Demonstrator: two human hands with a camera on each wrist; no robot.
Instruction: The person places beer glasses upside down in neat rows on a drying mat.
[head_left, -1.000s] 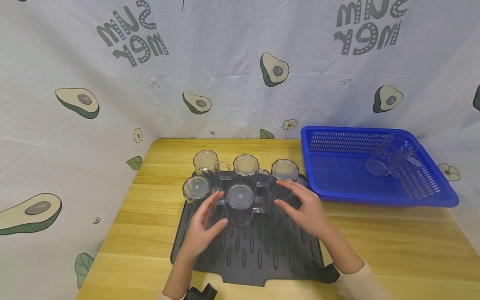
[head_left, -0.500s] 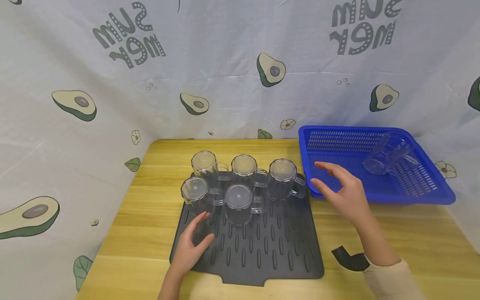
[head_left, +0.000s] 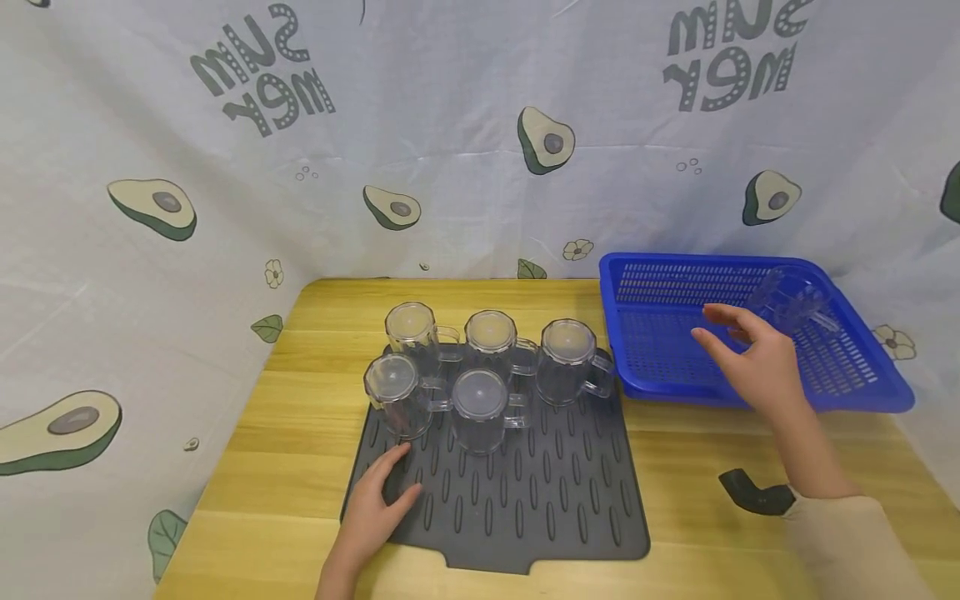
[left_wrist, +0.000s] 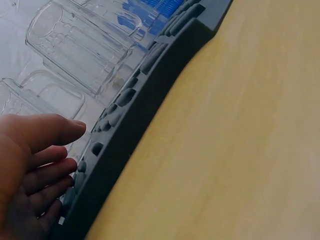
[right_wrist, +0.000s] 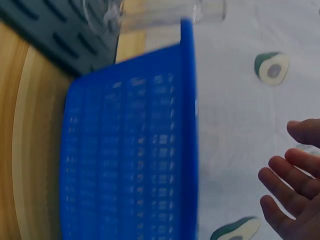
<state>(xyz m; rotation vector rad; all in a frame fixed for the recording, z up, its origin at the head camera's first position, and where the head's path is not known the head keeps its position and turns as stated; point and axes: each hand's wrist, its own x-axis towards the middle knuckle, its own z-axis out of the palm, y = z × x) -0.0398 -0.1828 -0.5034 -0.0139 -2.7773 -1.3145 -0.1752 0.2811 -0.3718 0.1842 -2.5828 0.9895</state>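
My right hand [head_left: 761, 362] hovers over the blue basket [head_left: 675, 395], thumb and fingers spread apart with nothing between them. A clear glass mug [head_left: 780, 296] lies tilted in the basket's right part, partly hidden behind that hand. My left hand [head_left: 372, 502] is low over the left side of the dark grey drying mat [head_left: 525, 500], fingers relaxed and holding nothing. Several clear mugs stand upside down on the mat in two rows. The front left mug [head_left: 397, 396] is nearest to the left hand, and a front mug [head_left: 480, 412] stands beside it.
In the back row are a left mug [head_left: 412, 333], a middle mug [head_left: 491, 342] and a right mug [head_left: 567, 362] close to the basket's left wall. The wooden table [head_left: 270, 450] meets a printed curtain [head_left: 465, 100] at the back.
My right hand has moved right, from the back right mug to over the basket. My left hand has drawn back toward the front, away from the mugs, which stay in place.
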